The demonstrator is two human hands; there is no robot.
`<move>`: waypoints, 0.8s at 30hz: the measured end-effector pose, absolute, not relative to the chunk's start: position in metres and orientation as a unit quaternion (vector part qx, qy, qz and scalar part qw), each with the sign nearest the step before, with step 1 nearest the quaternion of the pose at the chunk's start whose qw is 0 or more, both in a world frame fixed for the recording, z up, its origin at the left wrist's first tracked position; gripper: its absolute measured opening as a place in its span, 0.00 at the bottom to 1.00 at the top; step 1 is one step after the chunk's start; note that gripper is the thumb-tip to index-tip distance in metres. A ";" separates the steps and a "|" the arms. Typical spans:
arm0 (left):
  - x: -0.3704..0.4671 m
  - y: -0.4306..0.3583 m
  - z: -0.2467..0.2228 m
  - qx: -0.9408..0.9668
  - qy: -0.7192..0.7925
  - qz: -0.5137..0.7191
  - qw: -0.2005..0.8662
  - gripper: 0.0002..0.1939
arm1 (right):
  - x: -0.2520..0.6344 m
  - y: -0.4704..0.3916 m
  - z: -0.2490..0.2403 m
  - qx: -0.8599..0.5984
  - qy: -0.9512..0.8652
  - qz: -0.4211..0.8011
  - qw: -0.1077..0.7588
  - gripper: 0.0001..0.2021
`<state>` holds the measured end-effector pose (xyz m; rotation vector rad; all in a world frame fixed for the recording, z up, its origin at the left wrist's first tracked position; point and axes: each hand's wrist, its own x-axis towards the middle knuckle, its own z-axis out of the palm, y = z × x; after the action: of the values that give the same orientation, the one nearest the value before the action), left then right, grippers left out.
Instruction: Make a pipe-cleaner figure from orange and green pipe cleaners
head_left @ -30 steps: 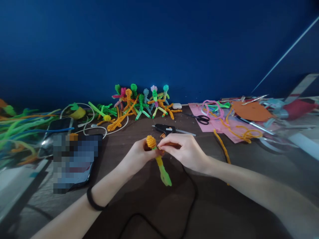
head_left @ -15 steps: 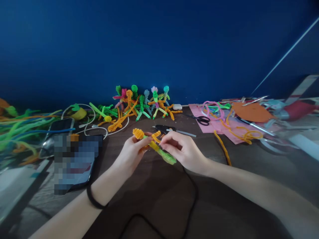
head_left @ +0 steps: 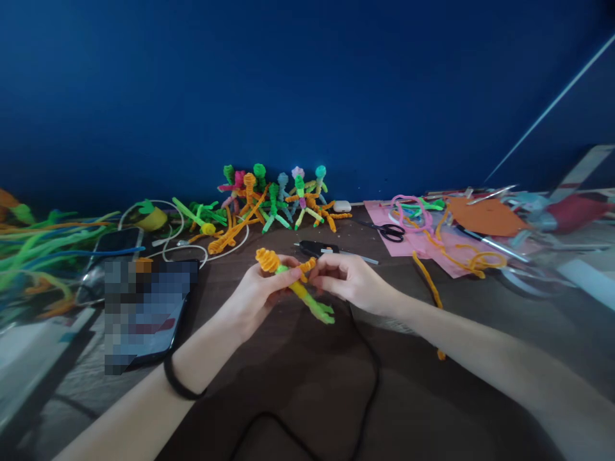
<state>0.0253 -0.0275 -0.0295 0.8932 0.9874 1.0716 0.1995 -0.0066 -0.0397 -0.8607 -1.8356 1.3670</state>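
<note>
A pipe cleaner figure [head_left: 298, 288] with a coiled orange head, a yellow middle and light green legs lies tilted between my hands, head to the upper left. My left hand [head_left: 262, 291] is closed round its upper body, the thumb pressed just below the head. One short orange arm of the figure sticks out to the right. At that arm's tip, my right hand [head_left: 353, 278] is closed in a pinch, its fingertips partly hidden. Behind the hands lies a black cutter-like tool [head_left: 317, 248].
Several finished pipe cleaner figures [head_left: 273, 205] stand along the blue wall. At left are a phone [head_left: 158, 320], loose pipe cleaners [head_left: 62, 240] and a white cable [head_left: 182, 221]. Scissors [head_left: 391, 232], pink paper [head_left: 379, 221] and an orange sheet [head_left: 485, 216] lie at right. A black cord [head_left: 372, 365] crosses the front.
The figure has turned slightly, its green legs now apart and pointing lower. My right hand has shifted a little up and left, and the orange arm now looks shorter and more bent.
</note>
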 end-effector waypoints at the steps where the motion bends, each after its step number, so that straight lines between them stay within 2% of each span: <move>1: 0.025 -0.028 -0.028 0.404 0.441 0.464 0.654 0.08 | 0.200 -0.005 -0.040 -0.325 -0.703 0.533 0.342 0.03; 4: 0.023 -0.030 -0.023 0.424 0.453 0.438 0.650 0.07 | 0.204 0.000 -0.041 -0.302 -0.702 0.540 0.353 0.14; 5: 0.023 -0.030 -0.021 0.430 0.456 0.425 0.653 0.06 | 0.205 0.002 -0.041 -0.301 -0.710 0.527 0.358 0.15; 9: 0.022 -0.030 -0.019 0.452 0.467 0.377 0.660 0.05 | 0.208 0.005 -0.039 -0.332 -0.776 0.394 0.363 0.03; 12: 0.022 -0.029 -0.021 0.479 0.482 0.354 0.643 0.05 | 0.208 0.004 -0.037 -0.344 -0.797 0.331 0.371 0.05; 18: 0.024 -0.027 -0.024 0.541 0.507 0.321 0.589 0.06 | 0.204 -0.006 -0.034 -0.341 -0.806 0.282 0.393 0.07; 24: 0.030 -0.028 -0.023 0.540 0.524 0.304 0.585 0.05 | 0.201 -0.015 -0.031 -0.312 -0.825 0.245 0.403 0.07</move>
<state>0.0300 -0.0285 -0.0226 1.2598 1.2216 0.7093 0.2010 -0.0148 -0.0314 -0.7875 -2.0839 0.6197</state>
